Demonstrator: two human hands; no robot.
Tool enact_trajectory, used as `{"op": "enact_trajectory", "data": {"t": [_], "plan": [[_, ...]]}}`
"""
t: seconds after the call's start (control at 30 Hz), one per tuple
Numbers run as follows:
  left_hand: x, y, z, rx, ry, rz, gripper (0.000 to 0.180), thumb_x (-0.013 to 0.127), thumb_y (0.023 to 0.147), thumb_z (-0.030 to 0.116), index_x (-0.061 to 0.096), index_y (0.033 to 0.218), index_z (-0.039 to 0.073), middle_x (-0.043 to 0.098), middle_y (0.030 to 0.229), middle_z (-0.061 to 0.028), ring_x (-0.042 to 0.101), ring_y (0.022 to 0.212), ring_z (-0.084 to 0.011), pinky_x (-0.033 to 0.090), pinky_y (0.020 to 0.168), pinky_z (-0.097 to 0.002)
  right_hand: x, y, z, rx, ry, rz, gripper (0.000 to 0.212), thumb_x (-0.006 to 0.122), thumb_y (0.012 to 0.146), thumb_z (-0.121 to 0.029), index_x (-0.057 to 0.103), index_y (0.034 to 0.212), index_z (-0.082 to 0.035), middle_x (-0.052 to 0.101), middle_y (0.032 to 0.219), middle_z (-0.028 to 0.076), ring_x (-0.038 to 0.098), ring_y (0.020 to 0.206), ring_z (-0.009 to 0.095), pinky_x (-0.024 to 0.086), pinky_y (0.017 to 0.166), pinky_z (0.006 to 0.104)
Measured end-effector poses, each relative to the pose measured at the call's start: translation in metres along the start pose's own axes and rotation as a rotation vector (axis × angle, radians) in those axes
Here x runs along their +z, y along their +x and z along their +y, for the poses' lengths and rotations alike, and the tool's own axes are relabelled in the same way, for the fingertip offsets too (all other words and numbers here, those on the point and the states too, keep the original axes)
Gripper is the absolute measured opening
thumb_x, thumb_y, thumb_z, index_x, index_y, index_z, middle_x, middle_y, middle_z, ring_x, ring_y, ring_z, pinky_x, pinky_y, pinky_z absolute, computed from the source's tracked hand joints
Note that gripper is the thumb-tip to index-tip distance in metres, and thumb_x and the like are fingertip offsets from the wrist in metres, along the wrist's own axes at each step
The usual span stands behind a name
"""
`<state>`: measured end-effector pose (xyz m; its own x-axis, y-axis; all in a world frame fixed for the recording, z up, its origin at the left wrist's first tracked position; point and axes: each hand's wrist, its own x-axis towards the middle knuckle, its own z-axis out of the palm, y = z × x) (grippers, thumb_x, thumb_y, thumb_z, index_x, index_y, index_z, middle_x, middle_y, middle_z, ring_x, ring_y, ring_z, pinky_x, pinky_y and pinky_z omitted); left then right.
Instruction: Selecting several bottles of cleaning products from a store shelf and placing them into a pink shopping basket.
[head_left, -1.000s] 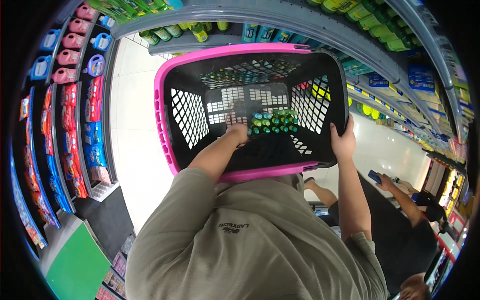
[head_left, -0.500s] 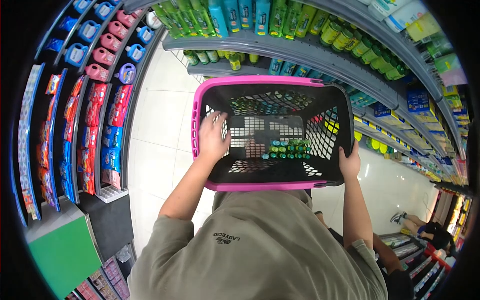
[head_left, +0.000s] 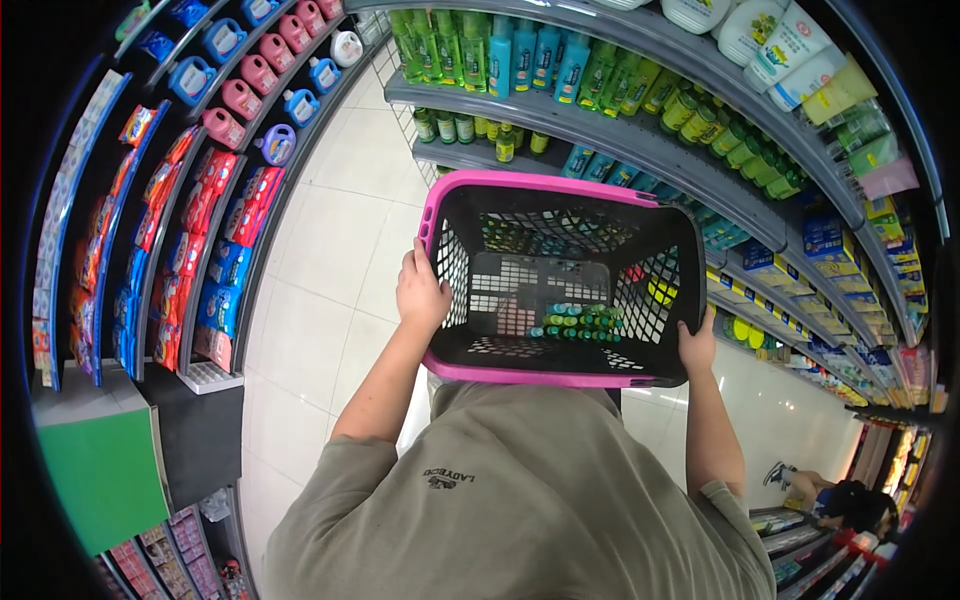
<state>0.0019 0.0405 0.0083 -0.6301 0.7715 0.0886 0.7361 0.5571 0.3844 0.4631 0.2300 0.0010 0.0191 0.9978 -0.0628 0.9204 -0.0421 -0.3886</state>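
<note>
A black mesh shopping basket (head_left: 480,377) with a pink rim is held level in front of my body, its opening facing up. My left hand (head_left: 423,291) is closed around the left side of the pink rim. On the opposite side, my right hand (head_left: 697,345) grips the black edge, thumb over the inside. Small green and teal capped items (head_left: 580,322) show at the basket's bottom; I cannot tell whether they lie inside or show through the mesh.
Ahead and right, a grey shelf (head_left: 450,92) carries green and blue bottles (head_left: 520,55), with white tubes (head_left: 790,60) above. Left shelves hold pink jugs (head_left: 240,98) and red packets (head_left: 205,195). A green panel (head_left: 100,480) stands lower left. Another person (head_left: 850,505) is at the far right.
My left hand has gone from reaching over the basket's inside to gripping its left rim. The basket's left end has shifted right, and the shelves sit differently in view.
</note>
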Motion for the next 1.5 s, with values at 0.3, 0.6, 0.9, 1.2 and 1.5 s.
{"op": "enact_trajectory", "data": {"t": [0.3,0.6,0.9,1.2,1.5], "plan": [[0.003,0.017,0.008,0.001,-0.062,0.172,0.074,0.069,0.071,0.014,0.038,0.135,-0.002,0.045,0.128,-0.025,0.047,0.116,-0.0411,0.039,0.099,-0.0471,-0.003,-0.001,-0.006,0.046,-0.047,-0.006,0.074,0.064,0.084,-0.031,0.028,0.146,-0.013,0.065,0.108,0.025,0.063,0.097,0.042,0.05,0.083,0.0477],[-0.068,0.175,0.114,0.348,-0.491,0.467,0.035,0.067,0.078,0.018,0.063,0.11,0.003,0.064,0.088,-0.0109,0.062,0.085,-0.0299,0.049,0.077,-0.0403,0.0,0.0,-0.004,0.04,-0.058,0.011,0.074,0.064,0.083,-0.032,0.03,0.146,-0.014,0.066,0.105,0.024,0.064,0.094,0.042,0.05,0.082,0.0477],[-0.094,0.283,0.175,0.143,-0.376,0.316,0.055,0.061,0.086,0.029,0.049,0.128,-0.004,0.071,0.072,-0.0045,0.069,0.072,-0.0184,0.053,0.072,-0.0311,-0.003,-0.001,-0.008,0.013,-0.074,0.027,0.075,0.064,0.082,-0.033,0.03,0.146,-0.013,0.066,0.105,0.023,0.064,0.094,0.041,0.05,0.081,0.0474],[-0.098,0.282,0.179,0.099,-0.368,0.278,0.043,0.064,0.085,0.029,0.058,0.119,0.003,0.07,0.08,-0.0085,0.069,0.08,-0.0216,0.052,0.075,-0.034,-0.005,-0.005,-0.01,0.024,-0.031,0.007,0.075,0.065,0.082,-0.033,0.031,0.145,-0.012,0.065,0.106,0.024,0.063,0.096,0.042,0.05,0.083,0.0475],[-0.095,0.213,0.159,0.664,-0.483,0.673,0.033,0.073,0.082,0.023,0.061,0.103,0.001,0.062,0.098,-0.0121,0.061,0.062,-0.0221,0.05,0.064,-0.0351,-0.002,-0.002,-0.004,0.039,-0.033,0.004,0.073,0.064,0.084,-0.036,0.031,0.145,-0.014,0.064,0.109,0.025,0.063,0.097,0.043,0.05,0.083,0.0481]]}}
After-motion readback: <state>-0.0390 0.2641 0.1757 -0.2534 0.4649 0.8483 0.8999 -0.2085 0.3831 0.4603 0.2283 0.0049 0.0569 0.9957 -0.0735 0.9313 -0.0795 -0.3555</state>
